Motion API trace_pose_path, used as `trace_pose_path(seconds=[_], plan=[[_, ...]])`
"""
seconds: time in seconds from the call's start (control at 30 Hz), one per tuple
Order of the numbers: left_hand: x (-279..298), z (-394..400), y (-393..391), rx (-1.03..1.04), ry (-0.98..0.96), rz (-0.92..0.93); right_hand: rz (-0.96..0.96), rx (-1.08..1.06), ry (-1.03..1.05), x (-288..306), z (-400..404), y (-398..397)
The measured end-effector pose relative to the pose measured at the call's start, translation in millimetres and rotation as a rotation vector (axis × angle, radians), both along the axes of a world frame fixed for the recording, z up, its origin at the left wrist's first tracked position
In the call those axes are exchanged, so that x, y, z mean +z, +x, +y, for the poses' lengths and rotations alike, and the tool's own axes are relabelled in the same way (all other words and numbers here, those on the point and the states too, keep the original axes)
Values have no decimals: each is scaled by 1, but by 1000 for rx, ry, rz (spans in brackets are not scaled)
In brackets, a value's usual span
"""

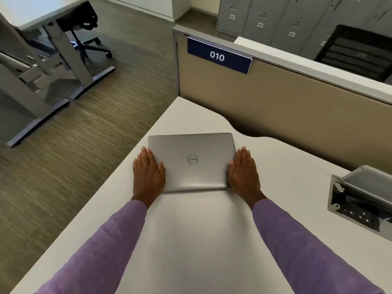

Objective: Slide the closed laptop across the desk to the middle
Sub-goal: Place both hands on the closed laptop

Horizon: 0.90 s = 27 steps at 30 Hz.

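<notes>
A closed silver laptop (192, 161) with a round logo on its lid lies flat on the white desk (201, 230), close to the desk's left edge. My left hand (148, 171) rests flat against the laptop's left side, fingers straight and together, thumb on the lid. My right hand (244, 170) presses the same way against the right side. Both hands hold the laptop between them. Purple sleeves cover both forearms.
A tan partition (297, 107) with a blue "010" sign (218, 56) borders the desk's far side. An open cable box (360, 198) is sunk into the desk at the right. Left of the desk lie floor, another desk's legs and an office chair (84, 24).
</notes>
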<state>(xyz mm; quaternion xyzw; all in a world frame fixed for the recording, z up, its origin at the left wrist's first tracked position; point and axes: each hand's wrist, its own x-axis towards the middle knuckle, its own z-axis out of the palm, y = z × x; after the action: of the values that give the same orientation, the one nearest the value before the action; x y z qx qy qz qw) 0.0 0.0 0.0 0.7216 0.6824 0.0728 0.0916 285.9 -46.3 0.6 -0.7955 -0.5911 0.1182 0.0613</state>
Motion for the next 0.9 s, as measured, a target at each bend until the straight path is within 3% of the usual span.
trace_pose_path(seconds=[0.23,0.53,0.73,0.9], plan=[[11,7,12,182,-50,-168,37,-65,68,7,18,-2],[26,24,29,484,-233,-473,244,-188,-17,-1,32,-7],[21,27,20,529,-227,-620,338,-222,-67,-4,37,-4],[14,25,10,552,-251,-866,406,-257,-32,-7,36,-1]])
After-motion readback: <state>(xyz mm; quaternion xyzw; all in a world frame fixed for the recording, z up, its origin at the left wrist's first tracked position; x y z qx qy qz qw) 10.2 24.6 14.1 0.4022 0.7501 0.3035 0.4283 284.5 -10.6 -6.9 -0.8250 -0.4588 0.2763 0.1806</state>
